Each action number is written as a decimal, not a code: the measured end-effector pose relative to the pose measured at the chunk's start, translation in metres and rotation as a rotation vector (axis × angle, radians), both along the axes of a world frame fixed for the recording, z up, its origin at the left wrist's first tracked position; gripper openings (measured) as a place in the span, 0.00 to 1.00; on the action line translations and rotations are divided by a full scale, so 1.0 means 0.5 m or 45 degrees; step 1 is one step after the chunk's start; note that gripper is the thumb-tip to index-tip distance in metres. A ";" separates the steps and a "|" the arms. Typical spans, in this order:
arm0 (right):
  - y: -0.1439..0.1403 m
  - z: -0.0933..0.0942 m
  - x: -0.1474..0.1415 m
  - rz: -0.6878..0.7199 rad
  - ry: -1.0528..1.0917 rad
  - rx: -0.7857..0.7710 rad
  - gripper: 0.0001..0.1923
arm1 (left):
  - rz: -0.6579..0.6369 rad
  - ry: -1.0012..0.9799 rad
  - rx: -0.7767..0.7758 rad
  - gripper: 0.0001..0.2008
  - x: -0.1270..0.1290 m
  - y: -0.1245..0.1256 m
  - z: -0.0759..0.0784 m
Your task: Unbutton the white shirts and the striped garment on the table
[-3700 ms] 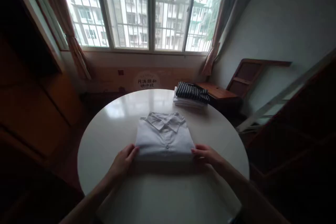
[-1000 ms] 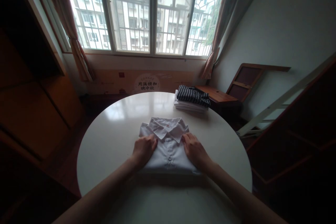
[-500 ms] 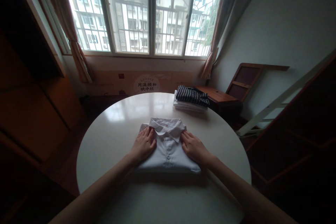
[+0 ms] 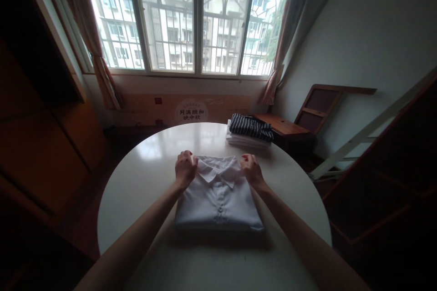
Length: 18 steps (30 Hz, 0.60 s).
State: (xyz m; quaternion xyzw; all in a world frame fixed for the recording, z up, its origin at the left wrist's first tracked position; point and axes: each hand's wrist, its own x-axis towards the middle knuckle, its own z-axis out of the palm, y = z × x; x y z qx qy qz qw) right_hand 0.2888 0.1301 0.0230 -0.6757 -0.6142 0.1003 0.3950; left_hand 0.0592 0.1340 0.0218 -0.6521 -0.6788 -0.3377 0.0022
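Observation:
A white collared shirt (image 4: 218, 200) lies folded on the round white table (image 4: 133, 200), its collar away from me and its button placket facing up. At the far left corner beside the collar, my left hand (image 4: 185, 168) is closed on the shirt's shoulder edge. My right hand (image 4: 251, 169) is curled in the same way at the far right corner, with its fingertips partly hidden. The shirt's near folded edge rests flat.
Toward the back right of the table sits a stack of folded clothes (image 4: 249, 137), a black striped garment on top of white ones. Behind it are a wooden cabinet (image 4: 283, 123) and a leaning wooden frame. A window (image 4: 194, 22) with curtains fills the far wall.
Both hands have gone from lying flat with fingers on the shirt front to curled at its far shoulder corners. The shirt appears slightly nearer, with the whole view shifted a little.

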 end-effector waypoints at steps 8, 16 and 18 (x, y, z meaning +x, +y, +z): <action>0.038 -0.053 -0.009 0.279 0.209 -0.141 0.15 | -0.206 -0.195 -0.308 0.15 0.008 0.051 -0.037; 0.042 -0.069 -0.009 0.406 0.525 0.022 0.17 | -0.147 -0.288 -0.182 0.16 0.002 0.043 -0.025; 0.044 -0.070 -0.007 0.415 0.520 0.047 0.18 | -0.135 -0.244 -0.139 0.19 -0.004 0.039 -0.019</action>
